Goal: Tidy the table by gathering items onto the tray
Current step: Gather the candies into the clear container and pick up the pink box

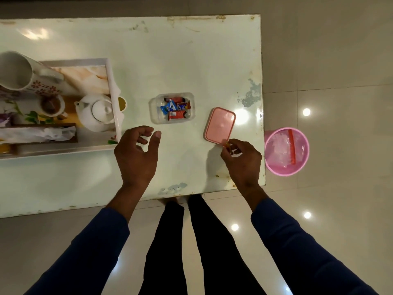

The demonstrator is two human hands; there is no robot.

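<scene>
One rounded-rectangular glossy pink lid (220, 125)

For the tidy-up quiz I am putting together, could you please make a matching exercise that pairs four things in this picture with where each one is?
Things:
1. teapot
2. clear box of sweets
3. pink lid
4. pink bin

Places:
A. on the floor beside the table's right end
B. on the table, by the right hand
C. on the tray
D. mid-table, between tray and lid

Pairs: 1-C, 2-D, 3-B, 4-A
</scene>
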